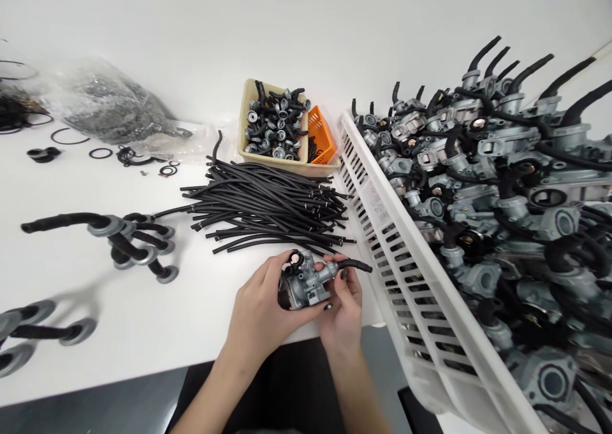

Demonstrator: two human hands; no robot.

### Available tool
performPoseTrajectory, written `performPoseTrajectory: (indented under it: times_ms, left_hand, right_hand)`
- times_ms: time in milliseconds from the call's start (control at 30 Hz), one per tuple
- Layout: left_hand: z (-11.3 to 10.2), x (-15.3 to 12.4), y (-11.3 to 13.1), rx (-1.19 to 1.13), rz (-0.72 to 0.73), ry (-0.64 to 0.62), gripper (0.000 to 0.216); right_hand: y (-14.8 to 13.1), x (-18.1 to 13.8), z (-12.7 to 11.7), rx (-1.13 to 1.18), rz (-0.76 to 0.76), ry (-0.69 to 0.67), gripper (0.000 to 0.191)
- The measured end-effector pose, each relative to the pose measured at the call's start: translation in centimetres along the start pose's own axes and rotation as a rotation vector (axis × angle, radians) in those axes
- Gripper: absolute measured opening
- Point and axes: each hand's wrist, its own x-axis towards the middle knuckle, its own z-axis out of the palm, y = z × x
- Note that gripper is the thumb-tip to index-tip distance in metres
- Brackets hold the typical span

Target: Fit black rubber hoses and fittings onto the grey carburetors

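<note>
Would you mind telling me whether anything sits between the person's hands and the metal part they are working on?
Nothing visible does: the left hand and right hand both grip the carburetor directly, just off the pile of black hoses.

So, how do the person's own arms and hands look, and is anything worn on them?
Both forearms are bare: no sleeves, gloves, watch or bracelet show. The left hand and the right hand are bare as well, with slim fingers. The nails of the right hand carry dark, almost black polish. Whether the left nails are also painted cannot be told. No rings are visible on either hand.
</note>
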Motion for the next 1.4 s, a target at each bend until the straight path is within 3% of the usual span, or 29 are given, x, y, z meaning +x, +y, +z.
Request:
performPoseTrajectory:
  times_ms: [533,900,1400]
  left_hand:
    - [0.11,-0.15,-0.24,-0.013,-0.021,-0.028,0.069]
    - [0.35,-0.03,0.12,0.023,0.059,0.034,0.061]
    - [0.07,-0.24,-0.01,0.033,0.000,-0.004,0.067]
  right_hand:
    - [0.23,0.34,-0.10,-0.048,-0.006,0.005,0.027]
    - [0.22,0.41,0.11,-0.082,-0.015,0.072,0.031]
    - [-0.47,-0.42,0.30,-0.090,-0.017,0.034,0.031]
